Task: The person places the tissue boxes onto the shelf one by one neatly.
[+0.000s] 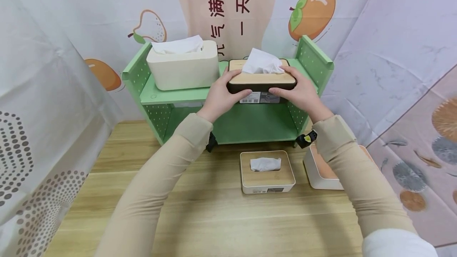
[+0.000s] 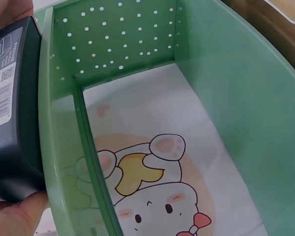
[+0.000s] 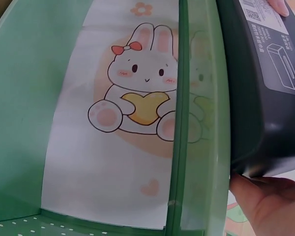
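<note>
A black tissue box (image 1: 262, 87) with a light wooden lid and a white tissue poking out is held between both hands, at the right part of the green shelf's (image 1: 178, 96) upper level. My left hand (image 1: 223, 93) grips its left end, thumb across the front. The right hand (image 1: 300, 90) grips the opposite end the same way. In the left wrist view the box (image 2: 12, 113) stands against the shelf edge, its label facing out. The right wrist view shows fingers under the box's end (image 3: 265, 118).
A cream tissue box (image 1: 183, 68) stands on the upper level's left side. On the wooden table (image 1: 200, 217), a white box with a wooden lid (image 1: 267, 179) sits before the shelf. Another white box with an orange-toned lid (image 1: 321, 165) is partly hidden by the right forearm.
</note>
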{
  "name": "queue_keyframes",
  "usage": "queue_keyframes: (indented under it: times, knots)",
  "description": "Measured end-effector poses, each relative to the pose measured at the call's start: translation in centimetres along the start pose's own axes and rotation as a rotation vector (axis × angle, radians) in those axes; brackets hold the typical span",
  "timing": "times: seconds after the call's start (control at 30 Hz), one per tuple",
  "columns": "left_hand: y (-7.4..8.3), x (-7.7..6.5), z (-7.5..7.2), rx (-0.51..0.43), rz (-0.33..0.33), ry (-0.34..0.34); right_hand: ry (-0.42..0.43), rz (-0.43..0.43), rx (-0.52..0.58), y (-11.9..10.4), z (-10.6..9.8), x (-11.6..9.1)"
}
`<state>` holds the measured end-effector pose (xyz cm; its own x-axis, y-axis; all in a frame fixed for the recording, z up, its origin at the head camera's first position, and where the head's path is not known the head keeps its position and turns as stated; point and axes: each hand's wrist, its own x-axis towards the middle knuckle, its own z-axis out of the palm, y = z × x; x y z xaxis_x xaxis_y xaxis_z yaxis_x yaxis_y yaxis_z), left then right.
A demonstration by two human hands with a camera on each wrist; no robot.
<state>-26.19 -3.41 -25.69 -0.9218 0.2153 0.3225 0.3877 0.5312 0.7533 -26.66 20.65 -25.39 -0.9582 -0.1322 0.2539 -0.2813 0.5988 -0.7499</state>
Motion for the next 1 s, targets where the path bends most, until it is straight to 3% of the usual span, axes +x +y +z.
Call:
queue_keyframes:
  times: [0.37, 0.73, 1.0]
  knots:
    - [0.0, 1.1, -0.4, 0.04, 0.001, -0.012, -0.049, 0.037, -0.011, -0.2, -0.5, 1.4]
    - [0.0, 2.7, 0.1, 0.115, -0.056, 0.008, -0.012, 0.042, -0.07, -0.2, -0.4, 2.6]
    - [-0.2, 4.0, 0.5, 0.108, -0.082, 0.031, -0.002, 0.087, -0.077, -0.3, -0.4, 3.4]
